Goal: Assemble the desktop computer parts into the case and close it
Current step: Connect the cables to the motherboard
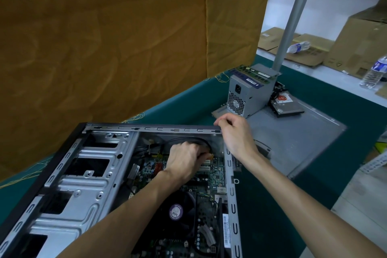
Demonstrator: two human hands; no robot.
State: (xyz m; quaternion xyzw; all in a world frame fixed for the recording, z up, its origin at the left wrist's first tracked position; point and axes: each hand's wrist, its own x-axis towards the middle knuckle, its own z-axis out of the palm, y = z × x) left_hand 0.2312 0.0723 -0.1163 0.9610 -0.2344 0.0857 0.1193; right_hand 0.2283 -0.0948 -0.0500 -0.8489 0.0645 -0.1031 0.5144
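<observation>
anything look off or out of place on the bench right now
Nothing is damaged or spilled. Odd spots: two memory sticks lie loose on top of the power supply, which stands outside the case on the removed side panel beside a hard drive. Yellow threads stray from the cloth edge.

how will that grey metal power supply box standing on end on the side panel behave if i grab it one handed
The grey metal power supply box is probably rigid and heavy for its size. It stands on a narrow end on the loose grey side panel, so a push may tip it. The green memory sticks lying on top would likely slide off if it tilts.
</observation>
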